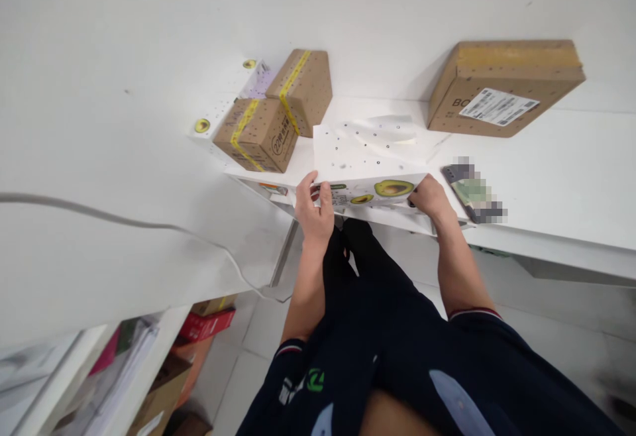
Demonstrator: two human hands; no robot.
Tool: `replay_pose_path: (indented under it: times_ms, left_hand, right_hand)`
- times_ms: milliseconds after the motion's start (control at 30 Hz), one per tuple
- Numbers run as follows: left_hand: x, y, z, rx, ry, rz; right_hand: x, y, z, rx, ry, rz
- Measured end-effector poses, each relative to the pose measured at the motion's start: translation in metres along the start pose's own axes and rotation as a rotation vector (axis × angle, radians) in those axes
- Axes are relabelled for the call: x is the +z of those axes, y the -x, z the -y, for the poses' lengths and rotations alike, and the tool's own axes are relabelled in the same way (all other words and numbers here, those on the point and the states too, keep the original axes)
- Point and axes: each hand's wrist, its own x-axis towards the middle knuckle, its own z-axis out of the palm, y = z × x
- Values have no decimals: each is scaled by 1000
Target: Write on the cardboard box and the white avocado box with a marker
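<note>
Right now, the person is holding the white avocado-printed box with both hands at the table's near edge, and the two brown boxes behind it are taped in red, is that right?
Not quite: the tape on the two brown boxes is yellow, not red, as the head view shows. The rest holds: the left hand and the right hand grip the white avocado-printed box at the near edge of the table.

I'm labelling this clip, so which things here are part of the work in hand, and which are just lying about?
In hand:
- white box with avocado pictures, gripped at its near edge by the left hand and the right hand

Lying about:
- two taped brown boxes
- large brown box with a label
- white table
- cable
- blurred item by the right hand
</note>
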Motion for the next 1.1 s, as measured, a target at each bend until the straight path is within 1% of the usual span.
replay_pose_path:
  times_ms: [67, 100, 167, 200, 233, 267, 300, 333, 433, 500, 567, 633, 700, 733, 800, 833, 867, 933, 1000, 1100]
  left_hand:
    - [-1, 1, 1, 4, -2, 11]
    - [-2, 2, 2, 6, -5, 19]
    - [-3, 2, 3, 12, -23, 35]
    - [-4, 2, 3, 21, -37, 43]
    - [-4, 1, 3, 33, -53, 49]
    - [-4, 1, 2, 47, -70, 50]
    - [-4, 1, 1, 63, -87, 46]
    - [-4, 0, -1, 81, -105, 40]
    - [0, 1, -5, 147, -149, 19]
    - [3, 3, -8, 205, -168, 6]
    - [6, 6, -9, 256, -196, -22]
    - [9, 9, -11, 295, -234, -45]
    - [11, 12, -12, 322, -271, -43]
    - [13, 13, -12, 325, -283, -35]
    - [15, 14, -12, 311, -273, -14]
    - [16, 15, -12, 297, -258, -5]
    - [17, 15, -12, 281, -246, 2]
    - [18, 16, -12, 257, -240, 8]
    - [18, 16, -12, 250, -263, 7]
    - [16, 15, -14, 261, -295, 8]
  right_hand:
    - [-3, 5, -5, 104, -185, -98]
    - [-5, 8, -8, 181, -347, -171]
    - [-10, 13, -13, 326, -779, -324]
    - [-14, 15, -15, 359, -1016, -391]
    - [-20, 17, -16, 346, -1233, -449]
    - [-28, 20, -16, 293, -1410, -496]
    - [-37, 23, -15, 214, -1533, -532]
    - [-47, 26, -11, 129, -1606, -556]
    - [-79, 32, 9, -65, -1655, -644]
    - [-96, 32, 30, -224, -1612, -729]
    - [-104, 30, 53, -396, -1526, -796]
    - [-106, 29, 77, -499, -1448, -831]
    - [-104, 29, 99, -497, -1398, -823]
    - [-103, 30, 108, -461, -1361, -777]
    - [-99, 28, 125, -402, -1293, -631]
    - [-97, 26, 131, -395, -1274, -546]
    - [-94, 21, 137, -400, -1259, -461]
    - [-87, 9, 145, -427, -1244, -342]
    - [-78, -7, 149, -432, -1225, -292]
    - [-66, -25, 148, -377, -1231, -335]
